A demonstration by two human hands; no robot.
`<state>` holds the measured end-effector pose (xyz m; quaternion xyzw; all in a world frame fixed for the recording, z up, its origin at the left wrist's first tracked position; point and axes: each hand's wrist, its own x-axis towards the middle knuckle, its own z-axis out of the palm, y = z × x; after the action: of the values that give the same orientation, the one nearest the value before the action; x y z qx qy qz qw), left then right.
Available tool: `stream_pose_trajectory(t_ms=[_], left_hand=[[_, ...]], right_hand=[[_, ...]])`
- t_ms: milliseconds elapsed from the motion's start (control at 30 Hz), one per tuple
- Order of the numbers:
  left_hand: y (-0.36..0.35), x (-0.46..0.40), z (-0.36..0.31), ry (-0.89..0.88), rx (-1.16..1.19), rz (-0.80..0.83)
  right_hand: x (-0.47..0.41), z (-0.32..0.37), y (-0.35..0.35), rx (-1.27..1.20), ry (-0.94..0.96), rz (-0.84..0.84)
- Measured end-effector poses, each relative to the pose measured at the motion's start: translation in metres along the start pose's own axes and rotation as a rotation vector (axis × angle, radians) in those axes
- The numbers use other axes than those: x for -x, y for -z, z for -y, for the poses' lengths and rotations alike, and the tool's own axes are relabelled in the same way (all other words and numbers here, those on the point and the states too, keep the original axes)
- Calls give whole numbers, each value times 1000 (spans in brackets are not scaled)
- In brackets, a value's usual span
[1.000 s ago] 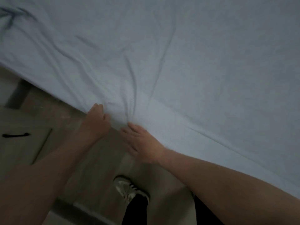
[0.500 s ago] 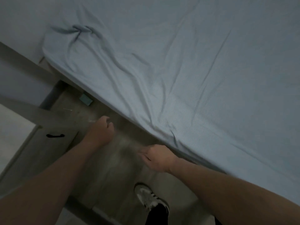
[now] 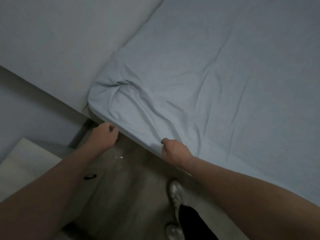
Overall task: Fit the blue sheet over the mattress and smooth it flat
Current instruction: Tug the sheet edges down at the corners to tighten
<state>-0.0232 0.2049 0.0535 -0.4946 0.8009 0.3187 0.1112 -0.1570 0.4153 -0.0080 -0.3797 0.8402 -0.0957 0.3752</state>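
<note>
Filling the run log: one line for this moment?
left hand: fist at sheet edge | right hand: gripping edge | corner: bunched | not flat

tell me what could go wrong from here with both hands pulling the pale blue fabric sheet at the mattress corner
1. The pale blue fabric sheet is bunched in a twisted knot near the corner; pulling the edge down may lock that fold in rather than flatten it.
2. The left hand and right hand grip only the edge, so the corner could slip back off.
3. The white shoe stands close beside the bed; tugging backward might cost balance.
</note>
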Motion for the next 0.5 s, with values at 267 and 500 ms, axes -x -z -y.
stream_pose_trajectory(t_ms=[267,500], left_hand=[[66,-114,34,74,39,-73],[61,-209,84,265,284,-18]], right_hand=[[-133,87,26,-20,16,-6],[-237,144,4,17,126,-48]])
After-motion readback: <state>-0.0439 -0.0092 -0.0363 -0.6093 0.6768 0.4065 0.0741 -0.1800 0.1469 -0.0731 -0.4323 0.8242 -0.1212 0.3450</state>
